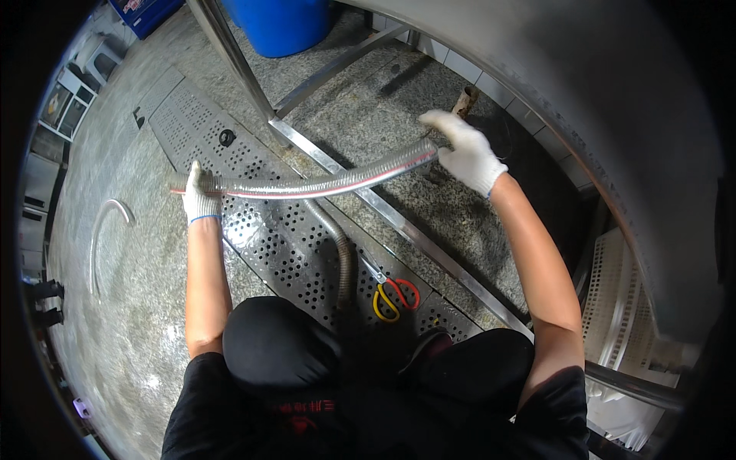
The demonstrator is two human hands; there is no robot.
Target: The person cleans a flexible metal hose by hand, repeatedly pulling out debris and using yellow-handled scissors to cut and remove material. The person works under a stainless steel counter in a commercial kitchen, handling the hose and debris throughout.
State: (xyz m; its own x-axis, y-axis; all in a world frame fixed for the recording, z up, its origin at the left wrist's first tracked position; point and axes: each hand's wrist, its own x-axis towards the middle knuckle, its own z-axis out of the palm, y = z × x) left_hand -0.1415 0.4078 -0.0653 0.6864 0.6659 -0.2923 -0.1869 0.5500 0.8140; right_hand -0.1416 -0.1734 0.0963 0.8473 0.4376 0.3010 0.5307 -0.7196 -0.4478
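Observation:
A clear spiral-reinforced hose (322,187) with a red stripe stretches across in front of me, bowed slightly downward in the middle. My left hand (202,195), in a white knit glove, is wrapped around it near its left end. At the other end my right hand (468,152), gloved the same way, has its fingers apart beside the hose's tip; whether it touches is hard to tell. Below the hose, an older, brownish corrugated hose (339,244) lies on the perforated metal drain cover (293,276). Scissors (390,292) with one red and one yellow handle rest right of it.
A steel frame bar (397,221) runs diagonally under the held hose. A pipe stub (464,102) rises from the floor beyond my right hand. Another clear hose piece (95,247) and a black ring (227,137) lie leftward. A blue barrel (282,26) stands behind; a metal surface (575,69) overhangs at right.

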